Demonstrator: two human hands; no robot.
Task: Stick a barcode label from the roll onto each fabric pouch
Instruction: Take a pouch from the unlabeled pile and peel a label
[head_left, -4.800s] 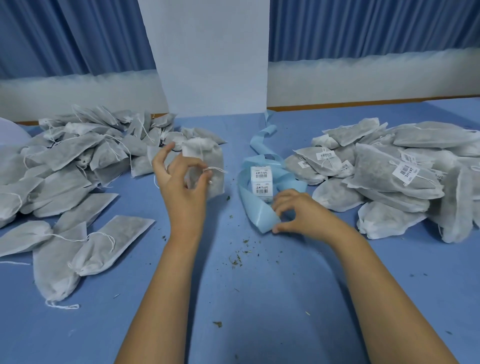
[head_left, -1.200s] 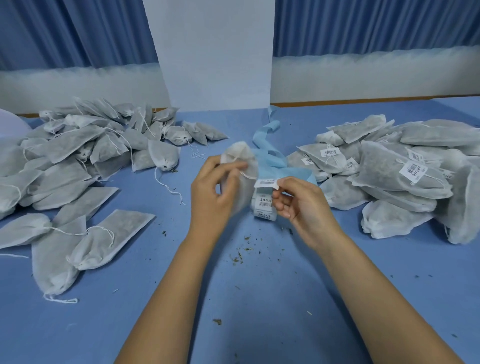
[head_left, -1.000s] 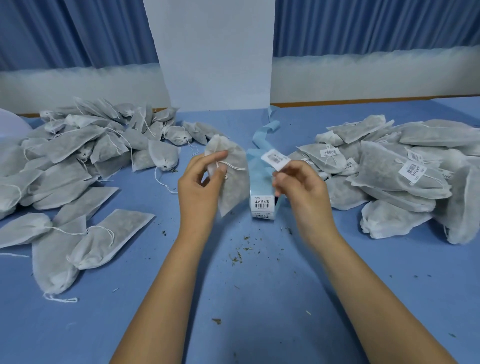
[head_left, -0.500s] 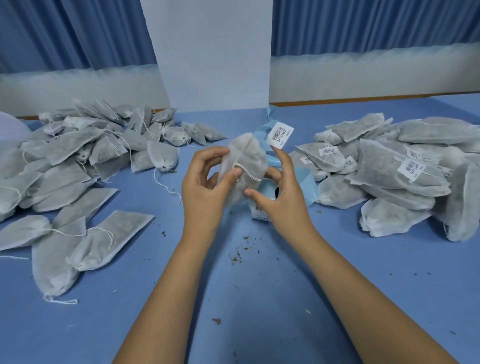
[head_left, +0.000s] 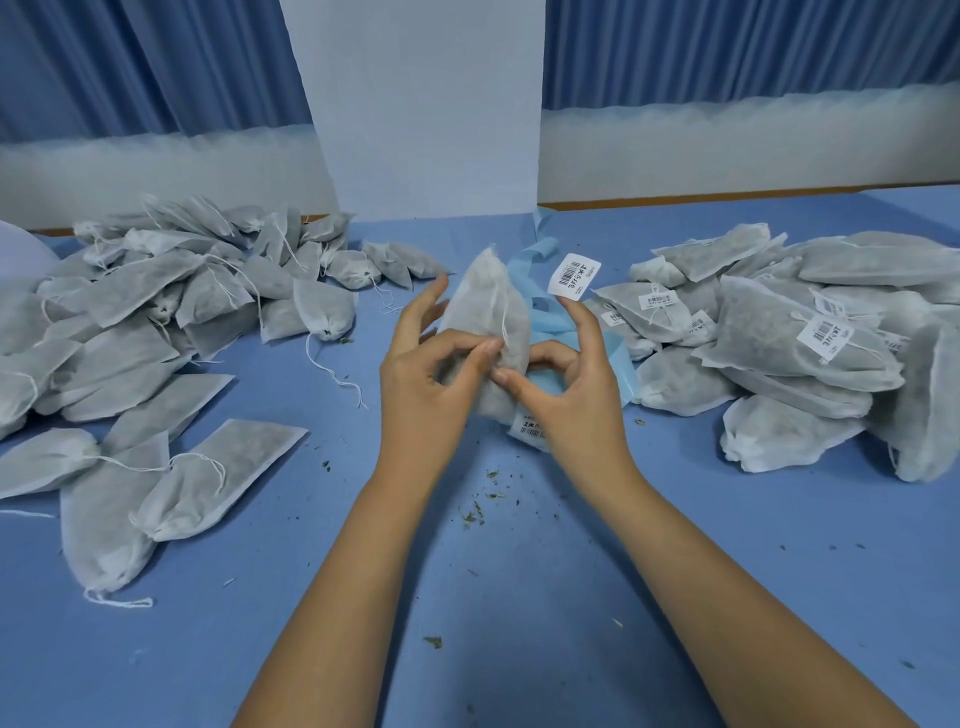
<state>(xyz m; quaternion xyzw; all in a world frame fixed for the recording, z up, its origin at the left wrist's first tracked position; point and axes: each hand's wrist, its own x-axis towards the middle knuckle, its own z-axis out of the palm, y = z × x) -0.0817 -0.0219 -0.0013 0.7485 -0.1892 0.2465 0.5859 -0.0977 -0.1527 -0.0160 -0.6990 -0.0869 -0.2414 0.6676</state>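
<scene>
Over blue table (head_left: 519, 597) (curtains (head_left: 156, 67) behind): L hand (head_left: 421, 384) pinches pouch (head_left: 488, 301), R hand (head_left: 571, 395) too, label (head_left: 574, 277) on fingertip (head_left: 571, 307).

The tabletop (head_left: 519, 649) lies bare along its near edge and up a middle lane, dotted only with herb crumbs (head_left: 475, 512). A heap of unlabelled pouches (head_left: 156, 312) crowds the left edge and a heap of labelled pouches (head_left: 805, 353) the right edge. The blue liner ribbon (head_left: 545, 319) and a white panel (head_left: 426, 104) close the far edge's middle.
</scene>
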